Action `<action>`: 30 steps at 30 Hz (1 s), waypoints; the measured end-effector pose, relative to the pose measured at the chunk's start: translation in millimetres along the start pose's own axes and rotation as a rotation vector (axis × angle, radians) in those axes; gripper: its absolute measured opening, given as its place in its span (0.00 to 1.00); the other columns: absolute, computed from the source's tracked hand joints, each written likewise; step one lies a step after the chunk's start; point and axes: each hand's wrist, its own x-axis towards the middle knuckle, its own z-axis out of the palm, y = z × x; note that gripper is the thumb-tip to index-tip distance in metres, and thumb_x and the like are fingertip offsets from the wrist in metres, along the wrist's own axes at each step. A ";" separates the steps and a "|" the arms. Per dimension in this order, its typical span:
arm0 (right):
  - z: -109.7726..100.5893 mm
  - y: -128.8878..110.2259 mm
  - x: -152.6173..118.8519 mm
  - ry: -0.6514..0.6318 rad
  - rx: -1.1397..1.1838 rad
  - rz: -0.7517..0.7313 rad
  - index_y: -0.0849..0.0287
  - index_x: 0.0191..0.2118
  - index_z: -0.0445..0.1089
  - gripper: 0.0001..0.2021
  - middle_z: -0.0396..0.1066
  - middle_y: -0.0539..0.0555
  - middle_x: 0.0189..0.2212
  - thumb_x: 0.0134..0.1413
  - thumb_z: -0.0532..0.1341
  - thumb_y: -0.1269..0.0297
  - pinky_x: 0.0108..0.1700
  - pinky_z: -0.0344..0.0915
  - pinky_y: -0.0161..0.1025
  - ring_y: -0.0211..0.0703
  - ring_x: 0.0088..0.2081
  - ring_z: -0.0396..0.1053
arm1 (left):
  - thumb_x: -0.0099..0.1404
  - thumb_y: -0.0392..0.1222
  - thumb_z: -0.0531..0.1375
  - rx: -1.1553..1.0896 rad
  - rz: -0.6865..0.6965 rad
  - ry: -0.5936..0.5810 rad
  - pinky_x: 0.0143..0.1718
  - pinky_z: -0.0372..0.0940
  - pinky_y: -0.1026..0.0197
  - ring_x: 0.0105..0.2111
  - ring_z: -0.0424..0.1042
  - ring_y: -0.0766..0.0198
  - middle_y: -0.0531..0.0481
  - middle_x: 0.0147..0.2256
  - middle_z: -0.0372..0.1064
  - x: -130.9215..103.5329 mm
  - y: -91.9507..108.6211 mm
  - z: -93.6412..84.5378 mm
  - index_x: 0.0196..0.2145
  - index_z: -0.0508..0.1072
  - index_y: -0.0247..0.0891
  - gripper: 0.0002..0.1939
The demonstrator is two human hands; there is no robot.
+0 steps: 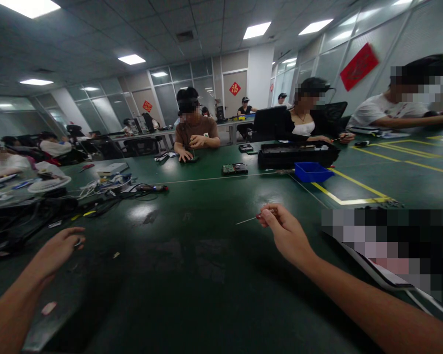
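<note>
- Fingers of right hand point(286, 230): closed around screwdriver point(257, 217); tip apparently touching nothing.
- Left hand point(59, 249): fingers curled; contents unclear.
- Beyond right fingers: hard drive point(235, 169), untouched.
- Completed work: none evident; remainder indeterminable.

Your right hand point(286, 230), on the near side of the blue tray point(313, 172), covers most of the screwdriver point(259, 216) handle, and way left of the tray I can't tell what that small dark thing point(77, 242) at your left hand point(59, 248) is. Nearer you and right of the tray, a flat device point(391, 276) is mostly pixelated out. Black cables point(47, 219) far left of the tray are blurry and get chopped by the edge, same as your forearms point(372, 297).
</note>
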 end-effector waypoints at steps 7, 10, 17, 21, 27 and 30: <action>0.1 3.2 -1.9 -0.069 -0.024 0.033 0.55 0.42 0.70 0.14 0.74 0.53 0.35 0.64 0.55 0.50 0.42 0.68 0.44 0.46 0.38 0.72 | 0.58 0.42 0.53 -0.348 0.254 -0.303 0.41 0.61 0.61 0.37 0.68 0.60 0.51 0.34 0.70 -37.3 94.8 74.1 0.48 0.69 0.36 0.21; -1.6 1.7 -2.1 -0.103 -0.079 0.039 0.55 0.38 0.71 0.15 0.73 0.52 0.31 0.63 0.56 0.49 0.39 0.67 0.42 0.45 0.34 0.71 | 0.58 0.43 0.50 -0.419 0.406 -0.447 0.39 0.60 0.59 0.34 0.66 0.59 0.50 0.32 0.67 -64.8 142.0 107.0 0.48 0.67 0.37 0.20; -3.3 -1.1 -4.5 -0.127 -0.131 0.031 0.55 0.35 0.71 0.15 0.69 0.48 0.24 0.63 0.56 0.49 0.30 0.61 0.39 0.42 0.27 0.68 | 0.57 0.38 0.49 -0.535 0.556 -0.774 0.38 0.60 0.59 0.35 0.65 0.60 0.49 0.34 0.66 -118.8 211.2 171.6 0.45 0.68 0.38 0.18; -3.4 -1.5 -4.6 -0.071 -0.065 0.003 0.55 0.34 0.70 0.13 0.70 0.49 0.25 0.63 0.56 0.52 0.32 0.63 0.40 0.42 0.28 0.68 | 0.56 0.33 0.55 -0.392 0.686 -0.678 0.47 0.62 0.56 0.43 0.68 0.57 0.45 0.46 0.67 -132.1 210.5 194.6 0.54 0.65 0.40 0.26; -1.9 1.1 -3.6 -0.047 0.052 0.001 0.56 0.42 0.71 0.13 0.75 0.53 0.33 0.63 0.57 0.53 0.40 0.69 0.43 0.44 0.35 0.73 | 0.63 0.32 0.59 -0.333 0.870 -0.562 0.57 0.60 0.51 0.51 0.67 0.56 0.46 0.49 0.69 -125.2 192.2 199.9 0.47 0.73 0.41 0.15; -0.6 2.4 -3.8 -0.078 0.040 0.004 0.56 0.43 0.71 0.13 0.76 0.53 0.34 0.63 0.57 0.54 0.41 0.70 0.44 0.45 0.36 0.74 | 0.63 0.34 0.62 -0.347 0.881 -0.545 0.62 0.56 0.48 0.53 0.66 0.56 0.50 0.51 0.69 -123.1 190.9 196.7 0.50 0.73 0.46 0.18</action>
